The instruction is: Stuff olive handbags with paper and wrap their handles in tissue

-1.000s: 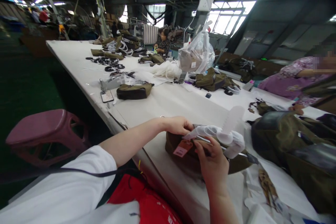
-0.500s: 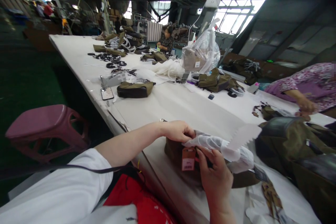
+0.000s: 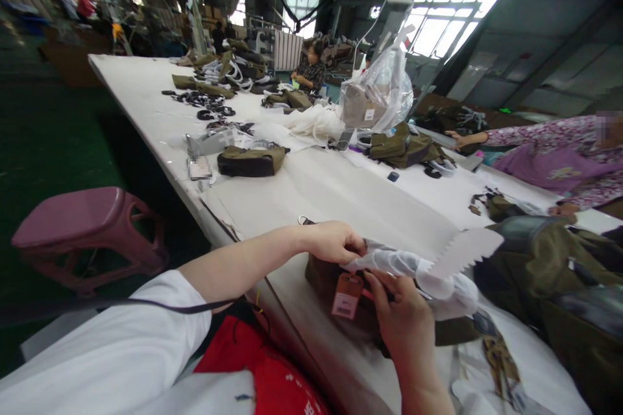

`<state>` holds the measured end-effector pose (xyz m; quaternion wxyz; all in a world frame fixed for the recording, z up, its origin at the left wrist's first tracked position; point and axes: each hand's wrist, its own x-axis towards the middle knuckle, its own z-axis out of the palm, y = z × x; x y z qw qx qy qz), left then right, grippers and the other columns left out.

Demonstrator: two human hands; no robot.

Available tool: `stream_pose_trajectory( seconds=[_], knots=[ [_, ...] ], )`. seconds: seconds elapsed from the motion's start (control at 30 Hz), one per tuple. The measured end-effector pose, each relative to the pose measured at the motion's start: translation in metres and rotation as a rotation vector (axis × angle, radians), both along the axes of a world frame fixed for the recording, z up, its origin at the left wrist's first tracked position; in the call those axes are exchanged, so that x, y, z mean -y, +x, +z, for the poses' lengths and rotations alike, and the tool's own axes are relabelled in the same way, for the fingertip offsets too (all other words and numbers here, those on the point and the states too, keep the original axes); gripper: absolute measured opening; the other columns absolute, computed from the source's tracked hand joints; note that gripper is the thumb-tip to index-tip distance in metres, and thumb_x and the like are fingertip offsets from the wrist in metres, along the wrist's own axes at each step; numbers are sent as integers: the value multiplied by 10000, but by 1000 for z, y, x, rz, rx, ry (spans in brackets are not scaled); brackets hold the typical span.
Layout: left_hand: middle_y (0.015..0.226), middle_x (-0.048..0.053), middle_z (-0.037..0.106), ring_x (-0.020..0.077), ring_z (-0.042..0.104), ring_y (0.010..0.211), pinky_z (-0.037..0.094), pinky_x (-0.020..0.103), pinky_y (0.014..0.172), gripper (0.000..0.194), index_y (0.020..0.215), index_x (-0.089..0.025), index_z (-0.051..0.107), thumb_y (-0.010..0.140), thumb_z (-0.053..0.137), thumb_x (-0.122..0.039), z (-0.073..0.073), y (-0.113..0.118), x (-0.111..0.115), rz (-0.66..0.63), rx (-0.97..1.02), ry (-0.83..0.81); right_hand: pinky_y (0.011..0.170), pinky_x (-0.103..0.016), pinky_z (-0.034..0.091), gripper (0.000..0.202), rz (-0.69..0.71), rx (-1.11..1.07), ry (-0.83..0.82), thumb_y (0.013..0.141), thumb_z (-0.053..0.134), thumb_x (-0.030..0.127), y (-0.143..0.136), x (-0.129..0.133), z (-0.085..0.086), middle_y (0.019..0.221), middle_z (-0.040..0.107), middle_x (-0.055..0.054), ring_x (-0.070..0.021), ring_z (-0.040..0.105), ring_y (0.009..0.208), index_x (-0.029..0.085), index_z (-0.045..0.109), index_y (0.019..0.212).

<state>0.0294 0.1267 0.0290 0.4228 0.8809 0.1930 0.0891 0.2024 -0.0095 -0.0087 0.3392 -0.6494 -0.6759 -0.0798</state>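
An olive-brown bag [image 3: 318, 275] lies before me at the table's near edge. My left hand [image 3: 335, 243] pinches its upper edge, fingertips bent down beside a strap wrapped in white film [image 3: 389, 260]. On the near side, my right hand [image 3: 409, 314] is closed at the bag's edge, thumb against fingers; the exact spot gripped is partly hidden. Just left of that thumb hangs a brown and white hang tag [image 3: 346, 296] with a barcode, tilted. A metal ring [image 3: 303, 220] shows past my left wrist.
Large olive bags [image 3: 559, 272] crowd the right side. Farther up the white table [image 3: 263, 207] are a dark-bottomed pouch [image 3: 253, 161], black straps [image 3: 204, 104] and a plastic-wrapped bag [image 3: 370, 104]. A co-worker's sleeve [image 3: 535, 136] reaches in from the right. A pink stool [image 3: 82, 227] stands left.
The hang tag has swung to a slant, and its lower end points left. My hands keep nearly the same hold. The co-worker at right has stretched an arm out over the table.
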Motion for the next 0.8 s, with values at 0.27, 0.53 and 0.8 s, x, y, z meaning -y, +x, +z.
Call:
stream_pose_trajectory(
  seconds=[0.27, 0.53, 0.8],
  knots=[
    [789, -25, 718, 102, 612, 727, 400, 148, 639, 175, 904, -132, 735, 789, 608, -169, 3, -1, 2, 4, 7, -10, 505, -320, 456, 549, 3, -16, -25, 923, 408, 646, 3, -2, 1, 689, 726, -63, -232, 670, 547, 213, 719, 795],
    [767, -26, 716, 110, 608, 717, 368, 164, 603, 173, 893, -154, 742, 771, 624, -187, 14, 4, 11, 82, -83, 51, 610, -331, 492, 364, 83, 45, -200, 953, 432, 411, 5, -6, 16, 722, 719, -70, -232, 674, 652, 208, 717, 853],
    [716, -10, 684, 122, 561, 640, 364, 208, 601, 164, 869, -172, 724, 793, 586, -219, 11, 10, 18, 157, -69, 229, 724, -407, 548, 231, 248, 261, -258, 893, 520, 257, 15, -24, 24, 905, 723, -95, -265, 682, 793, 226, 723, 997]
  ],
)
